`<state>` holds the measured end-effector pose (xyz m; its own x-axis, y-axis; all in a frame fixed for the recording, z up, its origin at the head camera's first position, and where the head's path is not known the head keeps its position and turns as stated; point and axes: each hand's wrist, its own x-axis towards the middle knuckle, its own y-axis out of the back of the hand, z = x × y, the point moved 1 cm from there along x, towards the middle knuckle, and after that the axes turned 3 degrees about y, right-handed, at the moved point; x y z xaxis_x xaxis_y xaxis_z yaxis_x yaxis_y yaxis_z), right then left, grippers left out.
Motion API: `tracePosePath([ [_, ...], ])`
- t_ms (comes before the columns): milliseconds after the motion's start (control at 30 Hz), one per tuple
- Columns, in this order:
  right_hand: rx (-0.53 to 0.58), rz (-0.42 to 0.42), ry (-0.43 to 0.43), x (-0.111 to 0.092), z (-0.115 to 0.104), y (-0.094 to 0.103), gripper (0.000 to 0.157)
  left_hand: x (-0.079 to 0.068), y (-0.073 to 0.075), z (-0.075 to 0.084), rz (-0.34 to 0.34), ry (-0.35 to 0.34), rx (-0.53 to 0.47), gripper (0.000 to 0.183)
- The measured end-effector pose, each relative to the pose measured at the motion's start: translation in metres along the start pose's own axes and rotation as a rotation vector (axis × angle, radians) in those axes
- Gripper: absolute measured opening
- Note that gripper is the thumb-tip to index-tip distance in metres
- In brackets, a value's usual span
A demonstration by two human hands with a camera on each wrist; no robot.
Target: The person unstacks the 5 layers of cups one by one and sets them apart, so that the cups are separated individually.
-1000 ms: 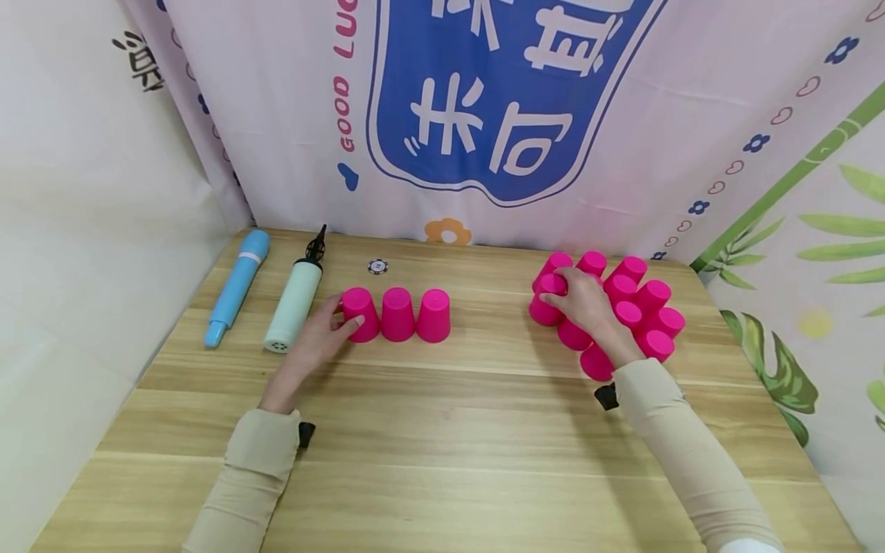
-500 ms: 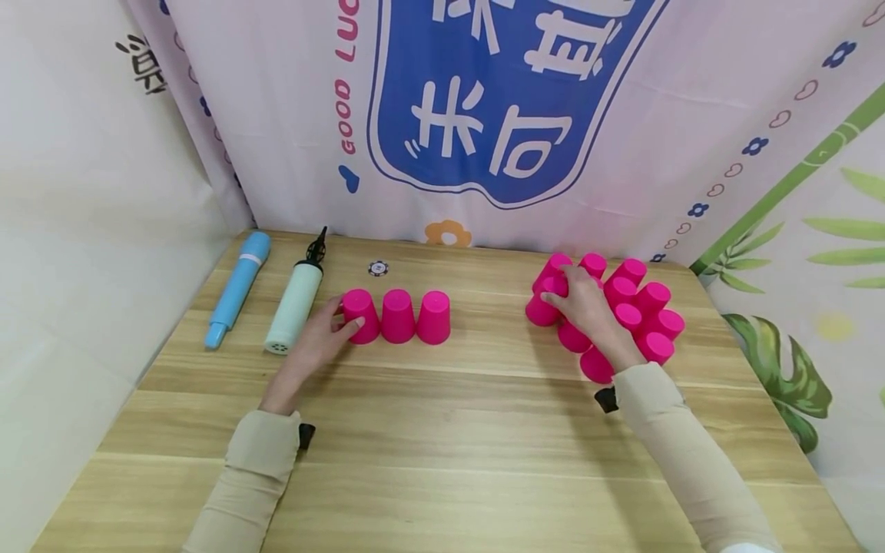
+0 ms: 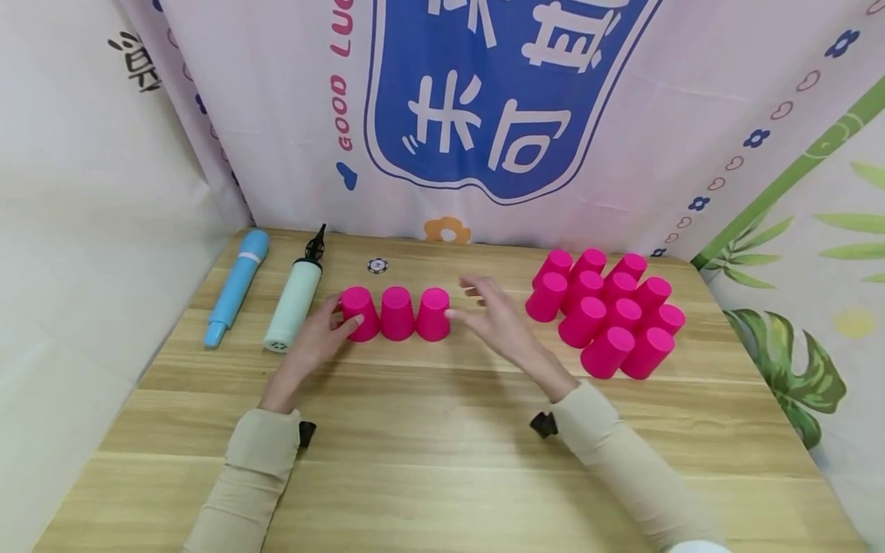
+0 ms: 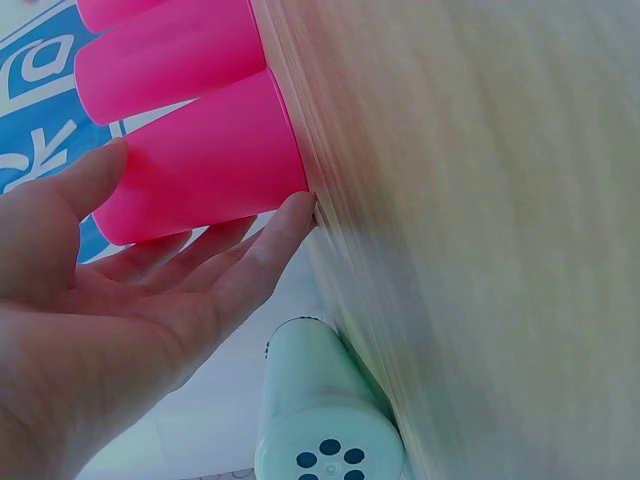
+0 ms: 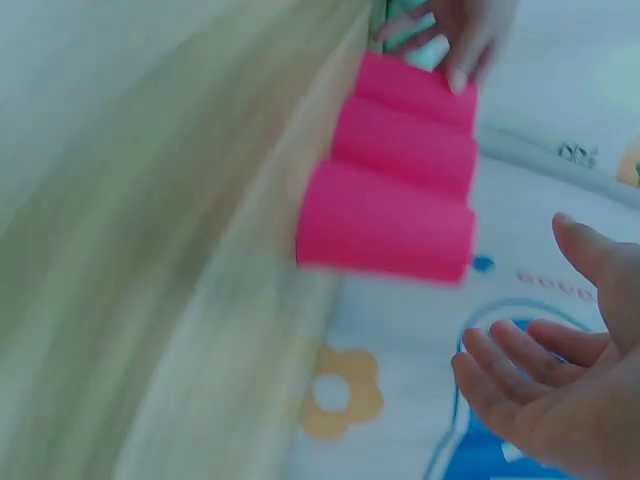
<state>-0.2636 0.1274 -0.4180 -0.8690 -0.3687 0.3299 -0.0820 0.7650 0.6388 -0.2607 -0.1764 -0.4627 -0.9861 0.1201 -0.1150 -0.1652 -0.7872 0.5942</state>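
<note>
A row of three upside-down pink cups stands side by side on the wooden table. My left hand [image 3: 314, 336] holds the leftmost cup [image 3: 362, 309], thumb in front and fingers along its outer side. In the left wrist view that cup [image 4: 215, 165] stands with its rim on the table. Beside it is the middle cup [image 3: 397, 313]. My right hand [image 3: 503, 319] is just right of the row's right cup [image 3: 432, 315], its fingers spread. The right wrist view shows this hand [image 5: 560, 375] with nothing in it, apart from the nearest cup [image 5: 385, 222].
A cluster of several upside-down pink cups [image 3: 624, 315] stands at the right. To the left lie a mint-green hand pump [image 3: 296, 299] and a blue pump-like tube [image 3: 238, 284]. A poker chip [image 3: 378, 266] lies behind the row. A printed curtain [image 3: 297, 153] hangs at the table's back edge.
My right hand has let go of a cup at the left edge of the cluster and moved left to the row of three. My left hand has stayed at the leftmost cup.
</note>
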Motion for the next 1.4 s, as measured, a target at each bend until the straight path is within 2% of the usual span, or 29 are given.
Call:
tracePosePath([
  [133,-0.025,-0.033,-0.083,0.008,-0.002,-0.028,0.074,0.001,-0.003,0.000,-0.004,-0.002,0.000,0.065],
  [267,-0.056,-0.045,-0.169,0.010,0.002,-0.043,0.075,0.000,-0.004,0.000,-0.011,0.003,-0.005,0.065],
  [467,-0.083,0.002,-0.152,0.015,0.003,-0.051,0.064,-0.001,0.000,0.001,0.003,0.005,-0.005,0.065],
  [633,-0.140,-0.006,-0.153,0.017,0.006,-0.051,0.059,-0.002,0.000,0.001,-0.004,0.004,-0.003,0.065],
  [800,-0.142,-0.008,-0.188,0.010,0.008,-0.037,0.055,-0.002,-0.002,0.002,-0.010,-0.002,-0.013,0.064],
  [1033,-0.151,0.037,-0.241,-0.006,0.007,-0.003,0.059,-0.002,0.001,0.004,-0.006,-0.009,0.002,0.063],
  [1167,-0.217,0.070,-0.250,-0.017,0.010,0.020,0.059,-0.001,0.000,0.003,0.003,-0.025,0.018,0.063],
  [1400,-0.322,0.138,-0.313,-0.037,0.023,0.056,0.058,-0.002,0.001,0.001,0.008,-0.032,0.024,0.063],
])
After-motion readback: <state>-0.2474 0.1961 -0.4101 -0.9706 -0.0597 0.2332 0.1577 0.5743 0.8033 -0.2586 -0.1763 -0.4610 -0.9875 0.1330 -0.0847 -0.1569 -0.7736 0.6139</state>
